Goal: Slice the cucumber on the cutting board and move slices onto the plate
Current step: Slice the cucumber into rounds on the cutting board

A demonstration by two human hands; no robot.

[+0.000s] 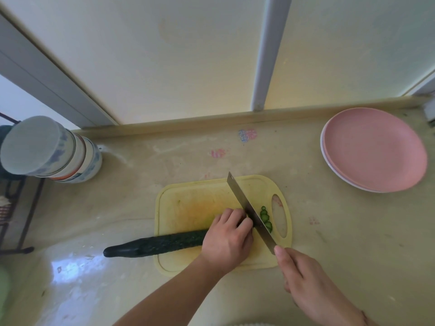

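Slicing was early-stage: only a few thin slices point(266, 218) lay in a short row on the yellow cutting board point(188, 203), lower centre of the frame, just right of the blade. Most of the cucumber point(155, 244) was uncut, its dark tail overhanging the board's left edge onto the table point(141, 165). The left hand point(227, 238) was curled over the cucumber's cut end, fingertips tucked next to the knife point(249, 210). The right hand point(303, 276) gripped the knife handle, lower right, forefinger along the spine; the handle itself was hidden. The pink plate point(374, 149), upper right, had nothing on it, well apart from the board, so no transfer yet by my read. Left to do: nearly the whole cucumber, then all the moving. The table was beige and glossy, stained, with faded pink and blue marks. Stacked bowls point(51, 149) stood at left beside a dark rack point(14, 208); pale panels with grey frames ran behind.
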